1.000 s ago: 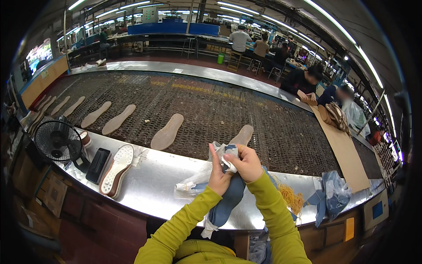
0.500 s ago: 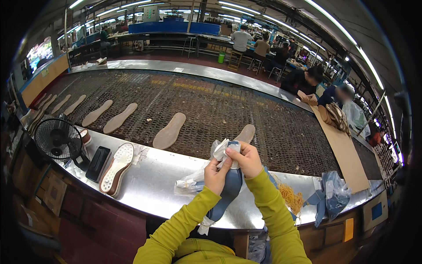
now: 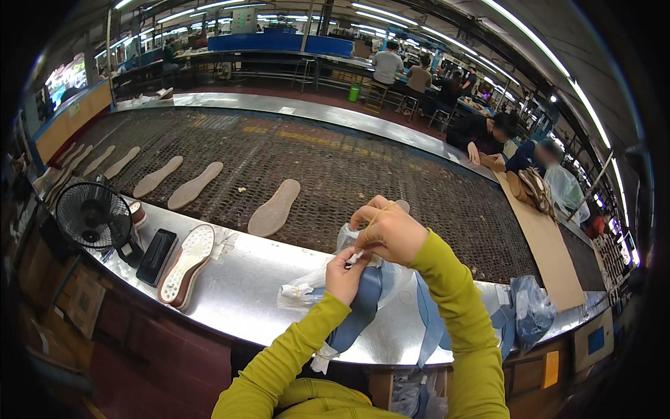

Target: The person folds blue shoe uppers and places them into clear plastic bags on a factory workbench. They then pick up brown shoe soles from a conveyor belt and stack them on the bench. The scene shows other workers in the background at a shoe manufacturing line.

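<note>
My left hand (image 3: 342,278) is closed, pinching the white wrapping (image 3: 354,258) at the top end of a blue shoe piece (image 3: 357,311). Just above it, my right hand (image 3: 392,234) has bent fingers with a thin yellow rubber band (image 3: 377,215) stretched across them. The blue piece hangs down over the table's near edge, and white wrapping (image 3: 323,359) shows at its lower end too. Clear plastic (image 3: 300,293) with blue material lies left of it. Loose blue strips (image 3: 429,318) lie beside my right forearm, which hides the pile of yellow bands.
A mesh conveyor (image 3: 335,167) carries tan soles (image 3: 276,208) beyond the metal table (image 3: 244,293). At left stand a black fan (image 3: 94,216), a black case (image 3: 157,257) and a white-brown shoe sole (image 3: 187,265). A plastic bag (image 3: 534,311) lies right; people work across the conveyor.
My right hand has left the wrapped end, picked up a yellow rubber band and brought it over my left hand. Blue strips at the right have shifted toward the near edge.
</note>
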Motion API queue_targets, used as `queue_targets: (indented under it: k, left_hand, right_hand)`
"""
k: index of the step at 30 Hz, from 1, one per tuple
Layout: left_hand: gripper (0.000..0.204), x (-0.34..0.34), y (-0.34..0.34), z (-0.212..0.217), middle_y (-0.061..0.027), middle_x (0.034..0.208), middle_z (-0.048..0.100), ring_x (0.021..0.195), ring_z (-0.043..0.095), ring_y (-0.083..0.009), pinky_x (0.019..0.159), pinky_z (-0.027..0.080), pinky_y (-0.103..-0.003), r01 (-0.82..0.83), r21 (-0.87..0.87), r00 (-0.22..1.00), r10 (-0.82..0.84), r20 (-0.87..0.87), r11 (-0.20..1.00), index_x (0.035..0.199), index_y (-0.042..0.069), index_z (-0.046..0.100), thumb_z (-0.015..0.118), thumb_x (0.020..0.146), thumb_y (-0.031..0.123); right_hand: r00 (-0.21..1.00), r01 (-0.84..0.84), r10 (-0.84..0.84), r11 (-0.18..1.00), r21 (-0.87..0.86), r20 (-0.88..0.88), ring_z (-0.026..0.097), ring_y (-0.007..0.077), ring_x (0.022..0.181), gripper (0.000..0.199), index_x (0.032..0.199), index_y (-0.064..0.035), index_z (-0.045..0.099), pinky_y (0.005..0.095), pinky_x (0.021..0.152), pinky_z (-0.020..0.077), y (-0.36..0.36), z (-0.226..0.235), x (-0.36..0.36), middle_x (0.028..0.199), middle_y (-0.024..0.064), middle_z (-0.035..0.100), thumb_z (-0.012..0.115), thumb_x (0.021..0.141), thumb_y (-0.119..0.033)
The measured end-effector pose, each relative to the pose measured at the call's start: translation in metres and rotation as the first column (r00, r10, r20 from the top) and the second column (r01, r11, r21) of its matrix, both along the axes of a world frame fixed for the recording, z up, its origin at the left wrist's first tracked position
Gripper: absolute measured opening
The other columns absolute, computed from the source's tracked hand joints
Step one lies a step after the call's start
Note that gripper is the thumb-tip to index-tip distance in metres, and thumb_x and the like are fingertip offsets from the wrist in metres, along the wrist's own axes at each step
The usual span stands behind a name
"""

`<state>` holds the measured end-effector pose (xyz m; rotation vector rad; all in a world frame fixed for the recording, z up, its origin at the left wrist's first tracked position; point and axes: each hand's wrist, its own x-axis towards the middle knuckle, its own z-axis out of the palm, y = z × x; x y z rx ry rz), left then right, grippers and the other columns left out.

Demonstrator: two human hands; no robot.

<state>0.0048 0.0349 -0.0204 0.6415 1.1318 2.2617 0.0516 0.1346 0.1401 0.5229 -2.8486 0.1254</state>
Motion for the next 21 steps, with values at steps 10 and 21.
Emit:
queue_targets:
  k: [10, 21]
  left_hand:
    - [0.028, -0.006, -0.010, -0.002, -0.0069, 0.098, 0.066, 0.085, 0.060, -0.0091, 0.076, 0.049, -0.022, 0.059, 0.087, 0.992, -0.068, 0.105, 0.994, 0.110, -0.004, 0.062, 0.067, 0.086, 0.010]
    - [0.029, -0.019, -0.013, 0.001, -0.0009, 0.088, 0.064, 0.073, 0.054, -0.0029, 0.066, 0.044, -0.017, 0.024, 0.025, 0.970, -0.029, 0.240, 0.999, 0.107, -0.003, 0.063, 0.068, 0.086, 0.018]
  right_hand:
    - [0.996, 0.024, -0.046, 0.964, -0.265, -0.077, 0.057, 0.0213, 0.084, 0.029, 0.088, -0.0100, 0.071, 0.0305, 0.073, 0.0500, 0.012, -0.030, 0.022, 0.101, 0.0096, 0.051, 0.069, 0.064, 0.006]
    - [0.960, 0.036, -0.151, 0.901, -0.432, -0.234, 0.059, 0.0195, 0.085, 0.028, 0.102, -0.0004, 0.066, 0.0291, 0.077, 0.0510, 0.011, -0.035, 0.019, 0.103, 0.0125, 0.056, 0.060, 0.076, 0.006]
